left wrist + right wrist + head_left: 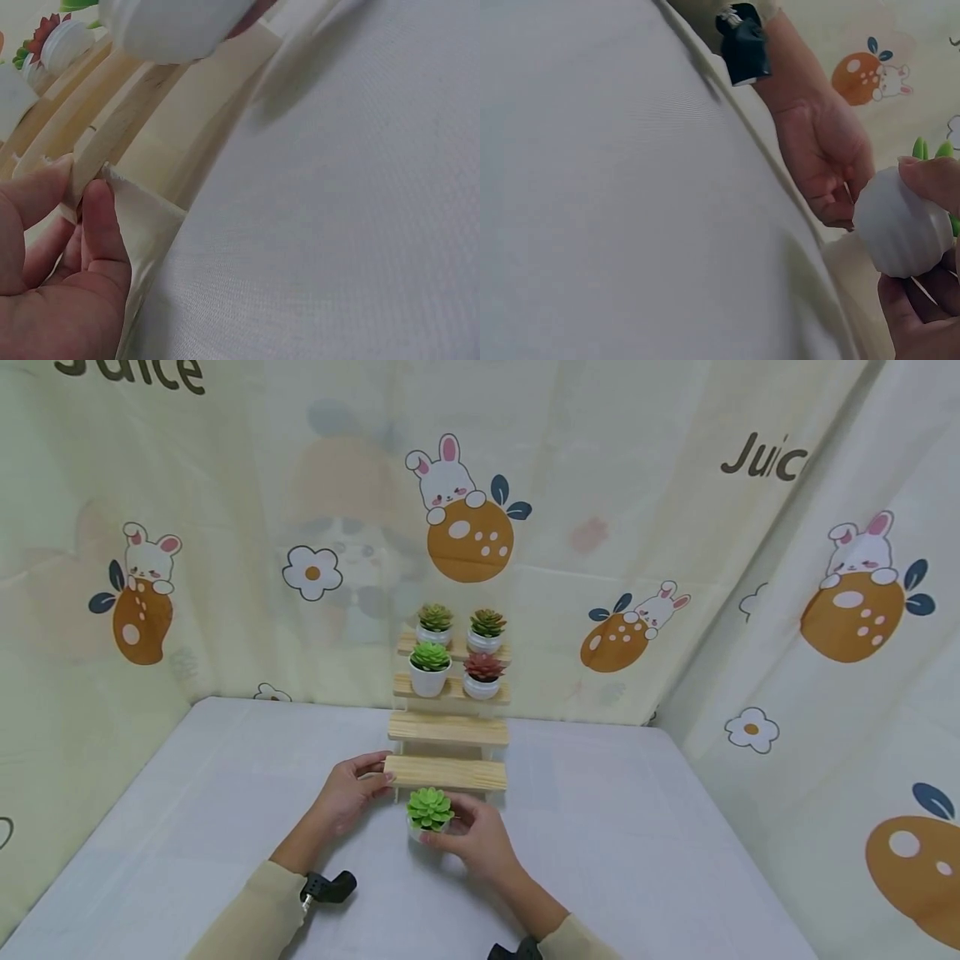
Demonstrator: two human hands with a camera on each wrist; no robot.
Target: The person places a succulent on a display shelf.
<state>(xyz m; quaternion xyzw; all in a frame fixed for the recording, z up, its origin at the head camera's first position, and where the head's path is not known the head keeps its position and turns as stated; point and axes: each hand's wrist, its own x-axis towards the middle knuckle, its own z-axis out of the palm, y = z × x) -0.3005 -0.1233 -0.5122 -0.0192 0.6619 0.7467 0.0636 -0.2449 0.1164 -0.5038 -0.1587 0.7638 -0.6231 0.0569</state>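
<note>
A tiered wooden rack stands on the table, its steps rising toward the back curtain. My left hand pinches the left end of its lowest step; the left wrist view shows thumb and fingers on either side of that board. With my right hand I hold a potted green succulent in front of the lowest step. Its ribbed white pot sits between thumb and fingers in the right wrist view. Higher up, a bright green succulent and a red succulent share one step.
On the top step stand two more potted succulents, one left and one right. A white cloth covers the table. Behind and at both sides hangs a cream curtain printed with rabbits and fruit.
</note>
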